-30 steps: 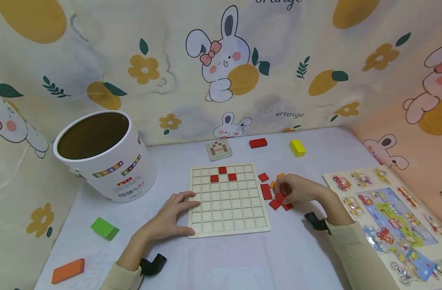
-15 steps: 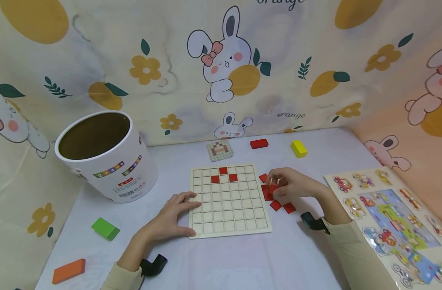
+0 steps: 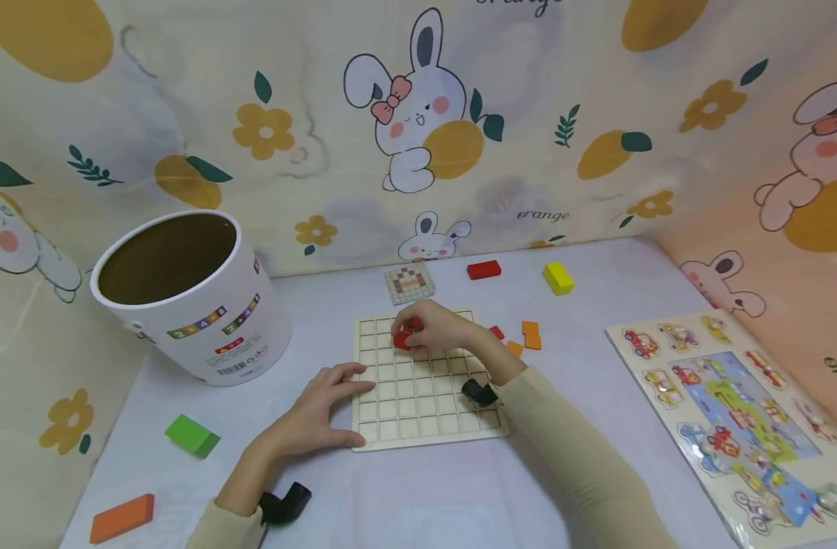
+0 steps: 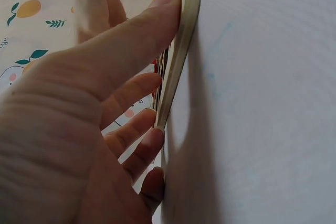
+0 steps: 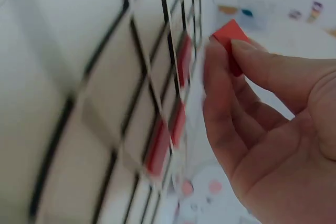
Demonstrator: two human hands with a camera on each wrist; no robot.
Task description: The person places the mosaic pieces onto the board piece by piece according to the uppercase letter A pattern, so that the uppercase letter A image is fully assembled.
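My left hand (image 3: 315, 412) rests along the left edge of a pale wooden grid board (image 3: 425, 412), its thumb and fingertips at the rim. In the left wrist view the thumb (image 4: 142, 30) lies against that edge. Above the board's upper left part, my right hand (image 3: 439, 328) pinches a small square red tile (image 5: 229, 32) between thumb and fingers. Red tiles (image 5: 159, 148) sit in grid cells in the right wrist view. From the head, the right hand and forearm cover the board's upper right area.
Right of the board lie orange tiles (image 3: 531, 341) and a partly hidden red tile (image 3: 497, 332). A printed pattern card (image 3: 408, 284), red block (image 3: 484, 270) and yellow block (image 3: 559, 278) lie behind. A white bucket (image 3: 267, 335) and green block (image 3: 192, 436) stand left; a vehicle puzzle (image 3: 641, 370) lies right.
My right hand has gone from the loose tiles on the right to over the board's upper left, carrying a red tile. The left hand stays at the board's edge.
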